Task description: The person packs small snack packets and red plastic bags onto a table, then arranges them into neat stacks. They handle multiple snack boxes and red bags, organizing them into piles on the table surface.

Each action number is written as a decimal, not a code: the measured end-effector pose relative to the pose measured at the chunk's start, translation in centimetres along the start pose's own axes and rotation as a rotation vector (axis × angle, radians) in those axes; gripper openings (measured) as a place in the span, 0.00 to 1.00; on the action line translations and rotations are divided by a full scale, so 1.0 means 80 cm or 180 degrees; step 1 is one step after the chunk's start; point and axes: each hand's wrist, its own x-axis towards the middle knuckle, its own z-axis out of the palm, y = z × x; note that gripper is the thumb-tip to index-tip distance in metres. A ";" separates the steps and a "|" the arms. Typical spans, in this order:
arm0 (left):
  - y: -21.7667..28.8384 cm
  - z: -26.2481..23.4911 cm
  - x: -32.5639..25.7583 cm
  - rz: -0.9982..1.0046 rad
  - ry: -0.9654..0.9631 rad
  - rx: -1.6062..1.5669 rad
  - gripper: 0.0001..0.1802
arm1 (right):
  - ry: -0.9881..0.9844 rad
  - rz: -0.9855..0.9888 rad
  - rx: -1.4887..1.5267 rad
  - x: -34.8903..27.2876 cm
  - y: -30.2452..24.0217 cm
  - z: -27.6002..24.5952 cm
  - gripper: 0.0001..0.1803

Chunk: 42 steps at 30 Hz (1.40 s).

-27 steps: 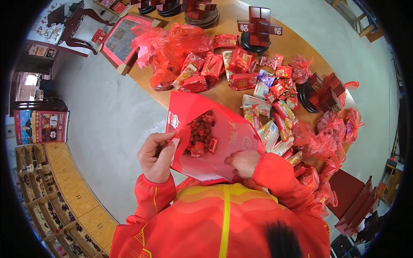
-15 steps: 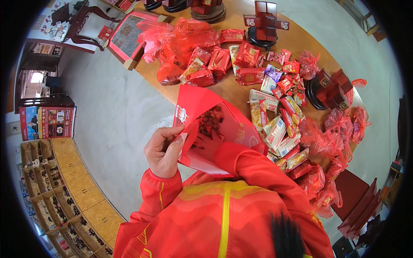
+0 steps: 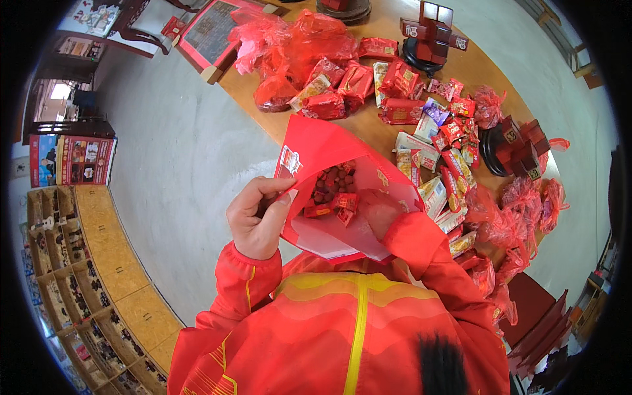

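Red bag (image 3: 322,145) is pinched by the left hand (image 3: 255,222) — contents (image 3: 334,184) uncovered, the right hand (image 3: 380,212), fingers impossible to tell, being drawn aside.

Head-worn left fisheye view, looking steeply down, hands (image 3: 258,224) close, table (image 3: 385,26) beyond
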 end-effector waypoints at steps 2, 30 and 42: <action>-0.001 0.001 -0.002 -0.0054 -0.0024 -0.0107 0.10 | 0.0250 0.0072 0.0144 -0.004 -0.007 -0.009 0.25; -0.004 0.001 -0.004 -0.0148 0.0026 -0.0126 0.10 | 0.1021 -0.0654 0.0353 0.101 -0.079 0.119 0.14; -0.007 -0.003 0.000 -0.0186 0.0010 -0.0190 0.09 | 0.0891 0.0857 0.4962 -0.035 -0.020 -0.098 0.08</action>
